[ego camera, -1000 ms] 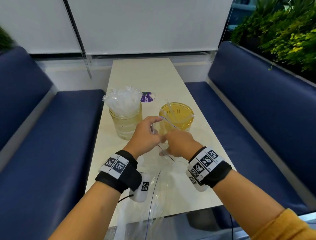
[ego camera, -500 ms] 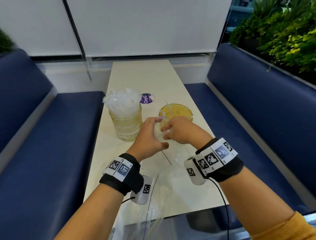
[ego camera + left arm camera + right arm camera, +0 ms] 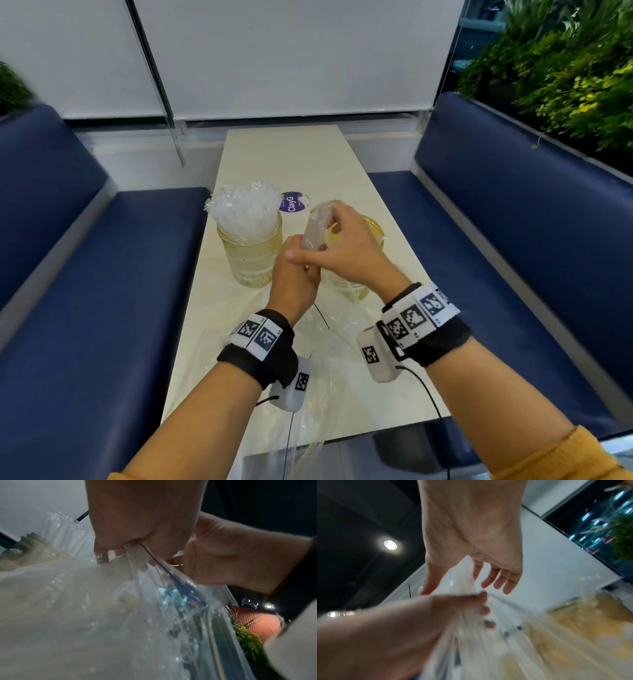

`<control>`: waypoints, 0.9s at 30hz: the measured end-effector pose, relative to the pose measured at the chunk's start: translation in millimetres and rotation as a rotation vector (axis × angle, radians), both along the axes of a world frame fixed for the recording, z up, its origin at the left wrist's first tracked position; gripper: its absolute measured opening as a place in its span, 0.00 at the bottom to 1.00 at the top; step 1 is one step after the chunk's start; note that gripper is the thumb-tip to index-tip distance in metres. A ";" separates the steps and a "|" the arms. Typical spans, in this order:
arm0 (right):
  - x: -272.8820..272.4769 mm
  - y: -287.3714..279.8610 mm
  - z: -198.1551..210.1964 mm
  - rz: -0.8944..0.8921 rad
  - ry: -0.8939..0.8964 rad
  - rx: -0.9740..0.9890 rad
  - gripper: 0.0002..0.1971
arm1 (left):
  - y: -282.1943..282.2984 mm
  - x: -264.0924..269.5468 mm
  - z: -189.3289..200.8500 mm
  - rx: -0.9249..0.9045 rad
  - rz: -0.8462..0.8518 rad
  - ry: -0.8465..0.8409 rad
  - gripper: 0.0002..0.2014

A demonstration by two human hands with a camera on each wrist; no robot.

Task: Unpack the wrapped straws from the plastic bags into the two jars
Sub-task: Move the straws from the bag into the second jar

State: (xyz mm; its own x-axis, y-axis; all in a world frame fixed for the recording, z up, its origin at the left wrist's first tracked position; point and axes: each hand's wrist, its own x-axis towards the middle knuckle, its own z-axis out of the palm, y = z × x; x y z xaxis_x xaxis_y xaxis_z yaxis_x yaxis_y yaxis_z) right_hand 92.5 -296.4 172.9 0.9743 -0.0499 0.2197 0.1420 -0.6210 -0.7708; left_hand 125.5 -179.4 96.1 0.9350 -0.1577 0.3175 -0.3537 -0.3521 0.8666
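A bundle of wrapped straws (image 3: 314, 226) stands nearly upright between my hands, in front of the amber right jar (image 3: 376, 229). My right hand (image 3: 346, 246) holds its upper part between thumb and fingers (image 3: 496, 582). My left hand (image 3: 294, 277) grips the mouth of the clear plastic bag (image 3: 330, 322) around the bundle's lower end; the bag's blue zip line runs out of that fist (image 3: 130, 547). The bag (image 3: 154, 608) trails down over the table's near edge. The left jar (image 3: 250, 253) is packed with wrapped straws (image 3: 243, 209). My right hand hides most of the right jar.
The narrow cream table (image 3: 291, 161) runs away from me between two blue benches (image 3: 102, 274). A purple sticker (image 3: 291, 202) lies behind the jars. Plants (image 3: 565, 85) stand at the right behind the bench back. Wrist-camera cables hang off the near edge.
Both hands have risen from the tabletop. My right hand has drawn the straw bundle up out of the bag mouth that the left hand grips.
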 end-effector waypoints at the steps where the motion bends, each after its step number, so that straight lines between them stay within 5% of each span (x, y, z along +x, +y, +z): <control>1: 3.5 4.6 -12.3 0.020 -0.012 0.029 0.33 | -1.5 -1.4 3.3 -0.045 -0.013 0.028 0.10; 3: 6.0 16.7 -29.7 0.071 -0.014 0.177 0.18 | -3.7 -5.0 8.3 -0.079 -0.011 0.040 0.03; 5: 9.9 24.8 -42.2 0.086 -0.077 0.221 0.10 | -2.1 -8.2 10.2 -0.084 0.002 0.028 0.07; 9: 18.4 29.2 -47.7 0.074 -0.148 0.206 0.16 | 6.8 -10.8 12.3 -0.083 -0.012 0.030 0.10; 13: 18.8 25.1 -21.8 0.013 -0.292 0.298 0.15 | 12.2 -5.8 3.3 -0.007 -0.050 0.111 0.28; 23: 47.5 -14.7 98.1 -0.001 -0.614 0.480 0.13 | 17.9 -4.4 -7.8 -0.035 -0.038 0.131 0.24; 27: 76.9 -39.2 87.4 -0.050 -0.628 0.422 0.10 | 19.8 -3.8 -4.9 -0.037 -0.044 0.141 0.25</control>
State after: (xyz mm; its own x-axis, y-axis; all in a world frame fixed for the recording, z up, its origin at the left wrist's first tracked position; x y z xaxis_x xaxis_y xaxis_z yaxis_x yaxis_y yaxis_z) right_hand 169.4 -335.6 260.3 0.6667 -0.2938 0.6850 0.6123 -0.3081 -0.7281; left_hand 121.7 -159.6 91.2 0.9633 -0.1898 0.1899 -0.2418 -0.3059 0.9208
